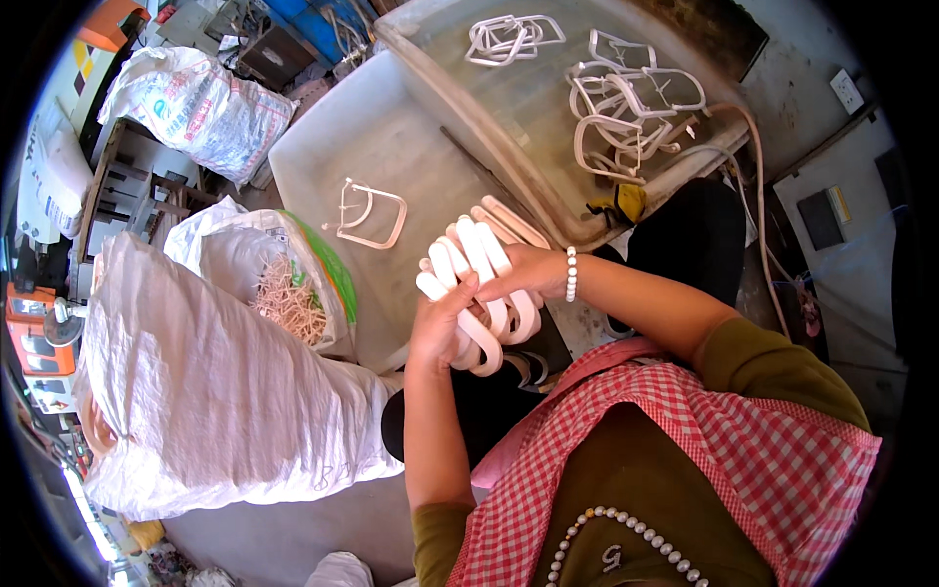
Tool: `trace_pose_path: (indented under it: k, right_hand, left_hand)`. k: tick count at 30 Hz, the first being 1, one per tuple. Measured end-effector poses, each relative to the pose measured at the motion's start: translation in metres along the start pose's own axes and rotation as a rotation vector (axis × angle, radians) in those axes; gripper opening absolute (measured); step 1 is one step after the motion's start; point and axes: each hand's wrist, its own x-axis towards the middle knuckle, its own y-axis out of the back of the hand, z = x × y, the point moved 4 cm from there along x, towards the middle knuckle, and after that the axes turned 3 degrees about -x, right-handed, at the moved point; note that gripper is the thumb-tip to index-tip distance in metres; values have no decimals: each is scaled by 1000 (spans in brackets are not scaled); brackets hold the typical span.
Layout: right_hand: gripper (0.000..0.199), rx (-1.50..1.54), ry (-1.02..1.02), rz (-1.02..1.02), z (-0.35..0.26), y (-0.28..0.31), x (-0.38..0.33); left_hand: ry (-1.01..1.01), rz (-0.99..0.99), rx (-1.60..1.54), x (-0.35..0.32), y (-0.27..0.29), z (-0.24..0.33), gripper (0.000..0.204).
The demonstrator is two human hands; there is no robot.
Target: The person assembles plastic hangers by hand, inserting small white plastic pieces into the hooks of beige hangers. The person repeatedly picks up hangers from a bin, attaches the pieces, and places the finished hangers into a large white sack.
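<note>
A bundle of pale pink, rounded plastic loops [477,252] is gripped between both my hands, stacked side by side. My left hand [437,323] closes round the bundle's left side, thumb across the pieces. Around the right side, my right hand [523,271] is closed too, with its thumb close to the left one. The fingers beneath the bundle are largely hidden. Beyond my hands, one pale plastic frame with thin inner bars [399,227] lies in a whitish tub [323,147].
At the upper right, a water-filled tub [469,112] holds several similar frames [626,108]. A tall white woven sack [225,391] stands at left, beside an open sack [337,284] of small pink scraps [289,301]. A hose [761,196] runs along the right.
</note>
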Motion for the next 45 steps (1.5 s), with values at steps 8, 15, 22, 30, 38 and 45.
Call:
trace_pose_path:
  k: [8, 15, 22, 30, 38, 45]
  right_hand:
    - [76, -265, 21, 135, -1, 10, -39]
    - [76, -600, 25, 83, -14, 9, -65]
    - [54, 174, 99, 69, -9, 18, -74]
    - [90, 129, 146, 96, -28, 5, -85]
    - [80, 20, 116, 65, -34, 3, -84]
    - [51, -770, 38, 102, -25, 12, -79]
  left_hand:
    - [134, 114, -87, -2, -12, -33, 32]
    - [16, 193, -124, -6, -28, -48, 35]
    - [11, 177, -294, -7, -36, -35, 40]
    - [-26, 186, -310, -11, -38, -31, 43]
    - [-8, 97, -179, -23, -62, -22, 38]
    - [-183, 237, -408, -6, -19, -23, 32]
